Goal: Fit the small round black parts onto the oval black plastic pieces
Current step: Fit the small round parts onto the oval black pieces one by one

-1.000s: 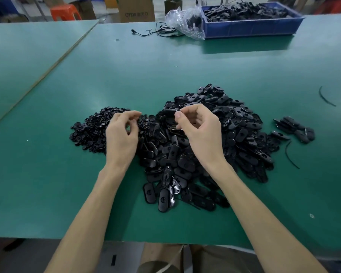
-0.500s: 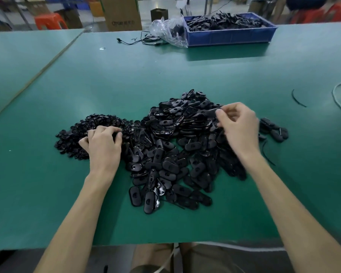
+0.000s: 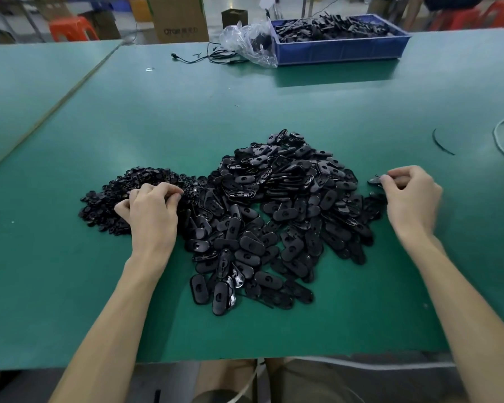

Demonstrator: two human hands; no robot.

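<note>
Now, left hand [image 3: 153,212] on round parts [image 3: 111,196], right hand [image 3: 410,196] pinching oval piece [image 3: 376,180]

This is a factory assembly floor, a hand-work station. A long bench [image 3: 245,106] under a green mat runs away ahead, and a second bench [image 3: 26,82] of the same green sits alongside on the left. Loose stock lies in bulk right on the mat: a big heap of oval black pieces [image 3: 274,216] and a smaller heap of small round parts [image 3: 122,196] beside it. At the far edge, a blue plastic bin [image 3: 341,50] is piled with more black parts, with a clear plastic bag [image 3: 245,42] against it and a black cable [image 3: 204,56] nearby. Beyond the bench there's a cardboard carton [image 3: 178,18] and an orange plastic stool [image 3: 70,27].
</note>
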